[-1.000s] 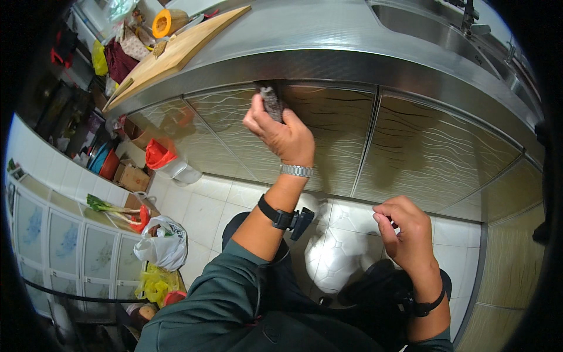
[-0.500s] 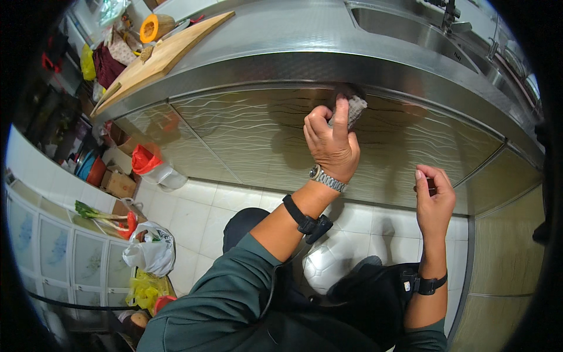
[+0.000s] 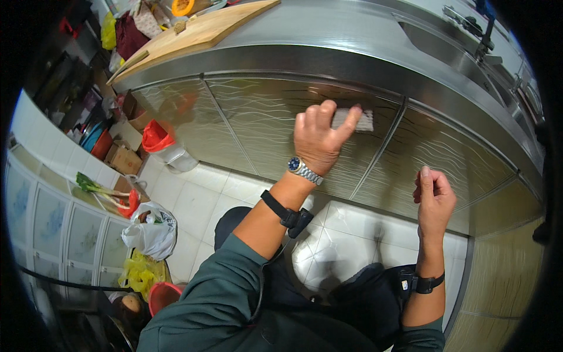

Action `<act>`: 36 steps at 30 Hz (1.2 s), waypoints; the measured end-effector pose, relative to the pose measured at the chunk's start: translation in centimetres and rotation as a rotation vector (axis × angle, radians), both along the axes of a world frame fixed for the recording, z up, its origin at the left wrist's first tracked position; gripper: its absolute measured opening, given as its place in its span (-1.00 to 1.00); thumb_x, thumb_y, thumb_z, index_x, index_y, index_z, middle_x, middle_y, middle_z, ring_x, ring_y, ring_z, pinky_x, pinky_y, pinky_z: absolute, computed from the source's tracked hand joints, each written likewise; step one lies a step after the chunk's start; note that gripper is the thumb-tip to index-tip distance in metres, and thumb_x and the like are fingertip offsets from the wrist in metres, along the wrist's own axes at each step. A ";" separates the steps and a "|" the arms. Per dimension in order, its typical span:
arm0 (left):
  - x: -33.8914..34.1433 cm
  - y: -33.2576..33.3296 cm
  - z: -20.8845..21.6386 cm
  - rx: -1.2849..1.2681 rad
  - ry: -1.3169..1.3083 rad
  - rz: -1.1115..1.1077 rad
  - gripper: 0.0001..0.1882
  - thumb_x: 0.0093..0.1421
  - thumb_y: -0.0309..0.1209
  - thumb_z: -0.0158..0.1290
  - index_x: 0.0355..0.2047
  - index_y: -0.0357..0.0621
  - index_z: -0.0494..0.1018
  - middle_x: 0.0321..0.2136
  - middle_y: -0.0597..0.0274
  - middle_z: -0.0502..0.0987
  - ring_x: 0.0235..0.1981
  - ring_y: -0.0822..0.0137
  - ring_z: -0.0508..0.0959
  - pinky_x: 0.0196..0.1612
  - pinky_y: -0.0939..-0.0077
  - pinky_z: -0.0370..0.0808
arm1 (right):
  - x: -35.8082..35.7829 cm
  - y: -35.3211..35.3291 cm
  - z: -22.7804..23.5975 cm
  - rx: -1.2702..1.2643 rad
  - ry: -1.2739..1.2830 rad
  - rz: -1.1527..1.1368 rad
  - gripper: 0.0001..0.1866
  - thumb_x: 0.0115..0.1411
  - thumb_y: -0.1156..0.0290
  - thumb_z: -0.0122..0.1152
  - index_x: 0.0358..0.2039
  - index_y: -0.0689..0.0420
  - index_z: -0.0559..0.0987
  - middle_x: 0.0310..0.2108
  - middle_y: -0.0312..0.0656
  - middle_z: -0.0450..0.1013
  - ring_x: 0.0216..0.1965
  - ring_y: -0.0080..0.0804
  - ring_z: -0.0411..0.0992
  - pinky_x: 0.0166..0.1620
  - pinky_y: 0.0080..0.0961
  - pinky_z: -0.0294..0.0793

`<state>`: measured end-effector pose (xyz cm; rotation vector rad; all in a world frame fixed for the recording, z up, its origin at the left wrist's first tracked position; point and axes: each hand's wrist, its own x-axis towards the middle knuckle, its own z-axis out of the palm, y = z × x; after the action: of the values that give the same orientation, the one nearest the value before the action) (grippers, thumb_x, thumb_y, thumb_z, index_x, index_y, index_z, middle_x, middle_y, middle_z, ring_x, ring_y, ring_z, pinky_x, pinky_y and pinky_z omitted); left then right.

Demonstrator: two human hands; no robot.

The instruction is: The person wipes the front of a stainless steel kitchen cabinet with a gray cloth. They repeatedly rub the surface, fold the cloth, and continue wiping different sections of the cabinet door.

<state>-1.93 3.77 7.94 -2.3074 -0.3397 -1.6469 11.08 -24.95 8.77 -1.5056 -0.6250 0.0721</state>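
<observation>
My left hand (image 3: 319, 134), wearing a metal watch (image 3: 304, 170), presses a crumpled grey-white cloth (image 3: 365, 121) against a glossy cabinet door (image 3: 264, 117) with a wavy pattern. The thumb lies across the cloth and the fingers curl at its left; part of the cloth is hidden behind them. Just right of the cloth runs the slanting metal seam (image 3: 381, 149) between two doors. My right hand (image 3: 435, 196) hovers in front of the right-hand door, its fingers curled in and the thumb against them. Nothing shows in it.
Above the doors a steel counter edge (image 3: 305, 63) juts out, with a sink (image 3: 437, 50) at right and a wooden board (image 3: 217, 29) at left. Low on the left stand a clear bin (image 3: 179, 157) with a red bag, a white plastic bag (image 3: 151, 232) and a red basin (image 3: 164, 298).
My left hand has slid left along the cabinet with the cloth, uncovering the seam between the doors. The view has shifted, and my right hand stays curled in about the same place.
</observation>
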 end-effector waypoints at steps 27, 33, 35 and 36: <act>-7.2 14.2 -0.9 -0.566 -0.590 0.143 -0.23 0.40 -0.66 0.03 0.63 -0.23 0.27 0.28 -0.21 0.37 0.34 -0.28 0.44 0.46 -0.18 0.41 | -3.3 4.2 0.9 -0.070 -0.029 0.175 -0.75 0.59 0.41 0.51 -0.26 0.27 0.71 -0.33 -0.37 0.54 -0.35 -0.67 0.41 -0.27 -0.60 0.38; -3.7 8.7 -1.9 -0.556 -0.482 0.111 -0.19 0.42 -0.63 0.01 0.68 -0.31 0.13 0.26 -0.25 0.31 0.28 -0.28 0.44 0.43 -0.18 0.41 | -2.7 2.0 1.9 -0.037 -0.062 0.126 -0.77 0.59 0.45 0.50 -0.26 0.28 0.71 -0.32 -0.36 0.56 -0.36 -0.68 0.41 -0.27 -0.60 0.38; -2.7 7.0 -2.1 -0.539 -0.452 0.099 -0.18 0.42 -0.63 0.01 0.68 -0.35 0.11 0.26 -0.26 0.30 0.26 -0.27 0.44 0.41 -0.18 0.42 | -2.6 1.2 2.1 -0.029 -0.066 0.119 -0.76 0.58 0.46 0.50 -0.27 0.28 0.71 -0.32 -0.36 0.56 -0.35 -0.68 0.41 -0.27 -0.61 0.38; -2.1 6.0 -2.2 -0.534 -0.441 0.088 -0.18 0.42 -0.63 0.01 0.68 -0.37 0.11 0.26 -0.26 0.30 0.24 -0.27 0.45 0.41 -0.18 0.43 | -2.5 0.8 2.2 -0.019 -0.065 0.119 -0.76 0.58 0.46 0.51 -0.27 0.28 0.71 -0.32 -0.36 0.56 -0.35 -0.68 0.41 -0.27 -0.61 0.38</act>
<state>-4.02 9.78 5.73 -2.1818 -1.0752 -2.2211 8.59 -24.17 11.01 -1.4933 -0.7675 0.1213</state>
